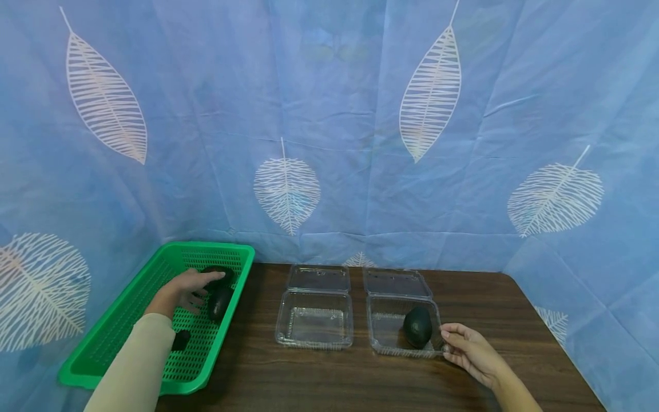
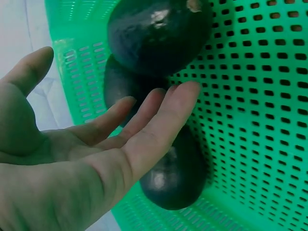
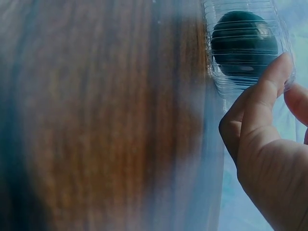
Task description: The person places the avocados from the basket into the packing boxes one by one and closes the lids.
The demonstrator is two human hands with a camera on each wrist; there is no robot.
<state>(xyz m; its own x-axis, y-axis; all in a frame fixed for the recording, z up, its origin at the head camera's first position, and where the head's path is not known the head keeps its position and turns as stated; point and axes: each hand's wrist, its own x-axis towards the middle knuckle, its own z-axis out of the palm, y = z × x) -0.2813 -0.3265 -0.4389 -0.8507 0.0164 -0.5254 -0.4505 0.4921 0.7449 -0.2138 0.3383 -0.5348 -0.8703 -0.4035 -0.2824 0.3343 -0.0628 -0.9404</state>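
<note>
Only the head view shows both clear containers.

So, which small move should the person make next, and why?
Probably close the left grip round one of the dark, glossy, oval fruits in the green plastic basket: it is open right by them and holds nothing. The right grip pinches the edge of an open, clear plastic box, where one dark oval fruit sits with space beside it.

Head view: curtain across top, blue, white leaf print. Basket lower left, green, rows of holes. Fruit lower right, blackish green. Boxes lower middle, clear. Table bottom, brown wood grain. Sleeve lower left, cream.
</note>
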